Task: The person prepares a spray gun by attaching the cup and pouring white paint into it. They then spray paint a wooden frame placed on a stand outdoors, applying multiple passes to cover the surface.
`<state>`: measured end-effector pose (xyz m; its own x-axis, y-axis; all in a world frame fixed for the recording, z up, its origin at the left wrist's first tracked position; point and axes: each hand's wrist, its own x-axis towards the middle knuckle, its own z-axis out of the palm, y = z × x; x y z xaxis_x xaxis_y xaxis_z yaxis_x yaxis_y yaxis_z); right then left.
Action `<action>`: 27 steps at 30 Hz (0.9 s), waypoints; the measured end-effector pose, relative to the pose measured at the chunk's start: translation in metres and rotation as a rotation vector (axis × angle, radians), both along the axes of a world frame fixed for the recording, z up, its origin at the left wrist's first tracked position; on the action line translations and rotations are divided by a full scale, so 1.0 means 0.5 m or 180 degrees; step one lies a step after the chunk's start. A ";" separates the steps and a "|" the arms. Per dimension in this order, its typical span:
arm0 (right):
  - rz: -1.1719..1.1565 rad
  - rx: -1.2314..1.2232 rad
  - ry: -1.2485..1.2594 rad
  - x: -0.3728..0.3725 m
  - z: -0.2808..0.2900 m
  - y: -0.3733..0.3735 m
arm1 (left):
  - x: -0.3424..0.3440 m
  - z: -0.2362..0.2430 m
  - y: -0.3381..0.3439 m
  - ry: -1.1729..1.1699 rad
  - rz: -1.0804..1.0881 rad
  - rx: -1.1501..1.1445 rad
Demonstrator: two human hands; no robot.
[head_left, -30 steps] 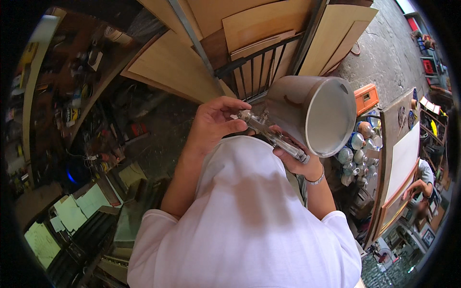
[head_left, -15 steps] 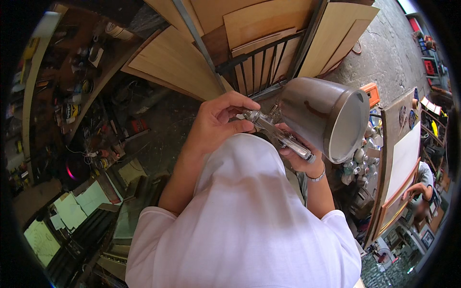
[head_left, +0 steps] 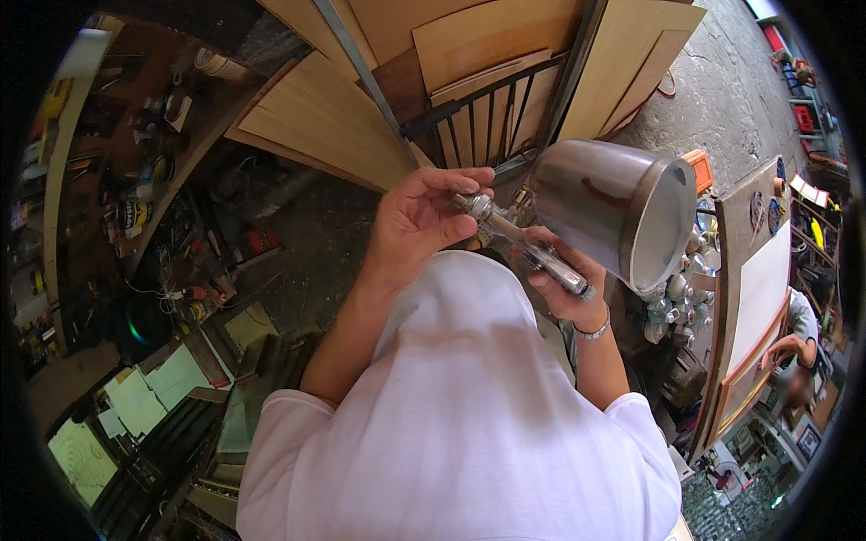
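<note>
You are wearing a plain white shirt (head_left: pixel 469 406) with a faint lavender cast, its loose cloth spreading from the centre down to six o'clock. Soft creases and greyish shading run across your front, which narrows to a rounded edge toward twelve. Your short left sleeve (head_left: pixel 293 415) sits between seven and eight o'clock, your short right sleeve (head_left: pixel 634 428) near four. Your left hand (head_left: pixel 410 225) and right hand (head_left: pixel 591 302) are bare; a silvery, metallic-looking wristband (head_left: pixel 593 334) circles your right wrist, also toward four.

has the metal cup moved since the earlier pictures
Yes, to the right: the metal cup now hides more of the orange box behind it than a second ago.
</note>
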<state>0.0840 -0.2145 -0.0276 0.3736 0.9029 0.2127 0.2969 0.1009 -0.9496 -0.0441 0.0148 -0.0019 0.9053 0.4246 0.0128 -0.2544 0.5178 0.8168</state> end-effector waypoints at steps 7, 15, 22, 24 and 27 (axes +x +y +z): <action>-0.0089 -0.0076 -0.0219 -0.009 0.013 0.000 | -0.001 -0.008 0.012 -0.0004 -0.0235 -0.0035; -0.0247 -0.0361 -0.0881 -0.006 0.022 -0.003 | -0.001 0.044 0.010 0.1074 -0.0312 -0.0099; -0.0494 -0.0633 -0.0619 -0.007 0.016 -0.010 | 0.002 0.050 0.008 0.0992 -0.0354 -0.0188; -0.0394 -0.0235 -0.0254 -0.004 0.021 -0.008 | 0.003 0.035 0.009 0.0627 -0.0387 0.0009; -0.0268 -0.0225 0.0909 -0.004 0.030 -0.006 | 0.012 0.011 0.013 -0.0092 -0.0456 0.0302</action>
<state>0.0820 -0.2174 -0.0125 0.4834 0.8750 0.0259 0.0213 0.0178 -0.9996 -0.0379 0.0214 0.0035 0.9551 0.2869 0.0736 -0.2077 0.4714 0.8571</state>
